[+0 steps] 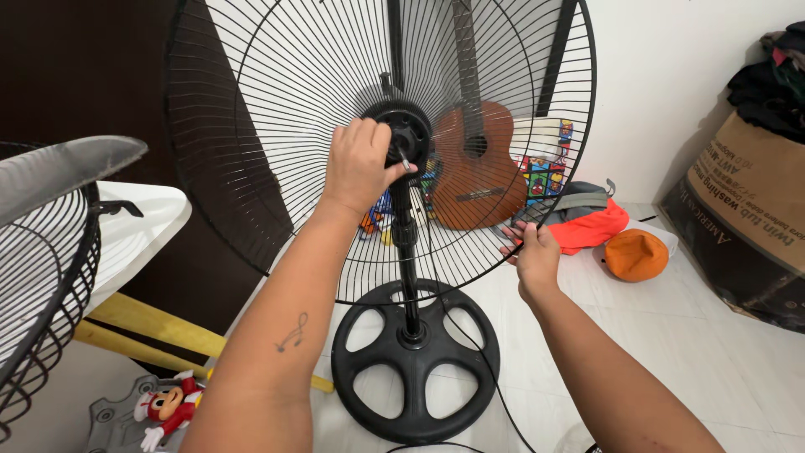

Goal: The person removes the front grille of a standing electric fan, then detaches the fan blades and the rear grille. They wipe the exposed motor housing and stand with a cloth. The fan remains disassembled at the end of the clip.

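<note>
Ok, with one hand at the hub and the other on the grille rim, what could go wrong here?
1. The rear grille is steadied only by the right hand at its rim; it could swing or slip while the left hand works at the hub.
2. The cord trails by the base, a possible snag.

Black wire rear fan guard [277,126], upright on stand fan's pole; black round hub [408,134] at centre, possibly a locking nut.

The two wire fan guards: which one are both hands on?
The upright rear guard mounted on the stand: left hand grips its hub, right hand its rim. The other guard lies apart at left, untouched.
</note>
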